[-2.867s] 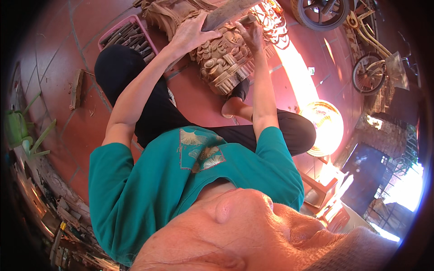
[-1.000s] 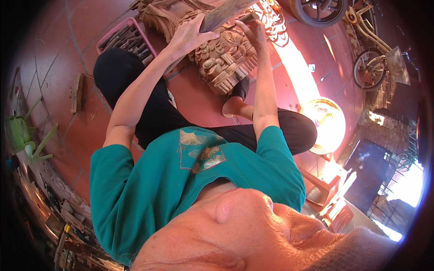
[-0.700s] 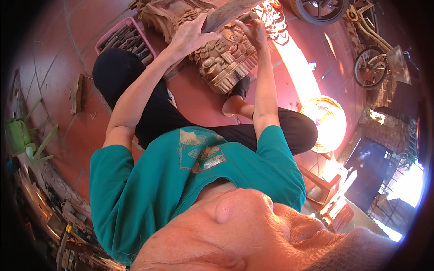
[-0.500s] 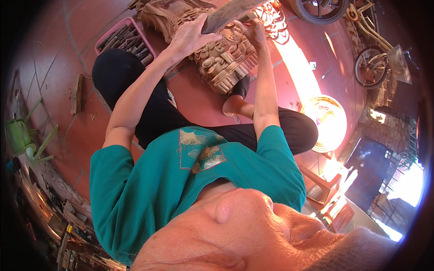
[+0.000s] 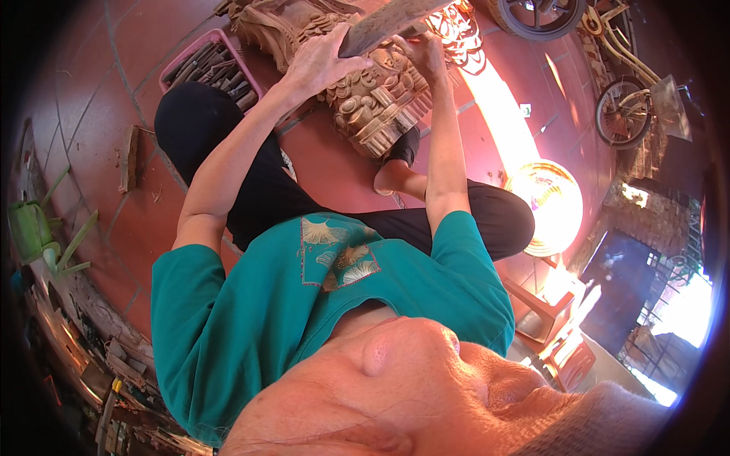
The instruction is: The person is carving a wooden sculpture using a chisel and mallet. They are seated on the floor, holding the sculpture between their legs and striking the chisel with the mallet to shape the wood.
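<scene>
A large carved wooden piece (image 5: 380, 106), with dense raised relief, lies on the floor in front of my crossed legs. Over its far part a long, flat brown wooden bar (image 5: 395, 24) slants up to the right. My left hand (image 5: 321, 62) is closed round the bar's lower left end, its thumb lying along the underside. Beside the carving's right edge, my right hand (image 5: 426, 57) is closed with bent fingers near a small dark bit below the bar. What those fingers hold is mostly hidden.
A pink basket (image 5: 242, 64) full of chisel-like tools stands left of the carving. A wood offcut (image 5: 129, 159) lies on the red tiles. On the right are a sunlit round woven hat (image 5: 545, 205), a small stool (image 5: 541, 311) and a bicycle wheel (image 5: 623, 112).
The bar has shifted very slightly over the carving. Both hands stay in nearly the same place with the same grip.
</scene>
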Demonstrator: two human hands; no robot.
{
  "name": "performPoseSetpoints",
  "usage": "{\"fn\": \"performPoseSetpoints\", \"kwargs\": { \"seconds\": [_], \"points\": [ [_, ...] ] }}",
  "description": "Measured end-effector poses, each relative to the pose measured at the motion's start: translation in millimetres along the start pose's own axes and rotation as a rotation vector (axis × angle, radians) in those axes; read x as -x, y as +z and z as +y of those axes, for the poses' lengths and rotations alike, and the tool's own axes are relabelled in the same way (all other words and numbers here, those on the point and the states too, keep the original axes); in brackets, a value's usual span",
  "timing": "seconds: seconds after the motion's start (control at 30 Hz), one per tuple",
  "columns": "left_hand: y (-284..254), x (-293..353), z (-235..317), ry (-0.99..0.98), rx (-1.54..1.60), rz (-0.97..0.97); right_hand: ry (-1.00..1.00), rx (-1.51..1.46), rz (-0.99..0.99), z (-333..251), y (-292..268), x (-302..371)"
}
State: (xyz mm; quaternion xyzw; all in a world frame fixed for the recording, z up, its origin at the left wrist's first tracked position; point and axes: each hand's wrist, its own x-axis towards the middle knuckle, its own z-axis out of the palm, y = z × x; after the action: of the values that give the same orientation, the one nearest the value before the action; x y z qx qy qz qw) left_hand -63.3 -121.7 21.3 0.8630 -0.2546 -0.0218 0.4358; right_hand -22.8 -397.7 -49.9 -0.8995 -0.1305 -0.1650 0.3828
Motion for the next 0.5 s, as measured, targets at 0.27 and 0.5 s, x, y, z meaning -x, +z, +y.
{"fn": "performPoseSetpoints", "kwargs": {
  "seconds": [0.27,0.5],
  "points": [
    [-1.5,0.7,3.8,0.002,-0.011,0.005,0.036,-0.108,-0.011,-0.4,5.4,0.5],
    [11.0,-2.1,-0.3,0.023,-0.09,0.005,-0.026,0.074,0.023,14.6,17.2,-0.7]
  ]
}}
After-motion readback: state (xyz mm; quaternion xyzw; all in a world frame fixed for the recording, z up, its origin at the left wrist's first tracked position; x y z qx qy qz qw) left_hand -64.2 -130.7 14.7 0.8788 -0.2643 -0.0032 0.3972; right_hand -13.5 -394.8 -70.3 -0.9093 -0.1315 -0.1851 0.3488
